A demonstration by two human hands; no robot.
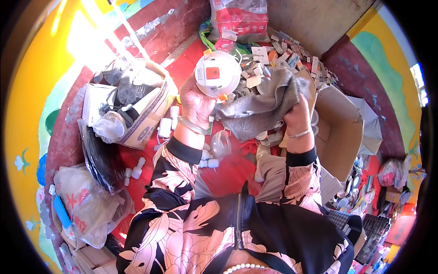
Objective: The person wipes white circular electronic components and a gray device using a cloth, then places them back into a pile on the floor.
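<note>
L hand has the white round lamp up in front, its fingers clamped on the lower-left rim, tips mostly hidden behind. Lamp's smooth plastic, a shallow disc w/ an orange-red square on its face & orange tabs at top and bottom edge. R hand has its fingers clamped on a corner of the grey cloth — soft, nappy fabric, creased, hanging in loose folds just right of the lamp & below it. Under the L wrist: small white cylindrical bulbs, glossy, plus a crinkled clear bag btwn the forearms. Below lies red sheeting, slightly wrinkled. Edges: L side, a cardboard box w/ stiff flaps, full of dark items; R side, an open cardboard box, its wall close to the R wrist. Far side's tight too — small cartons heaped behind the cloth, a red-and-clear sack beyond. Most open room is the gap btwn the forearms, over the sheeting; R hand has less sideways, w/ that box wall near.
</note>
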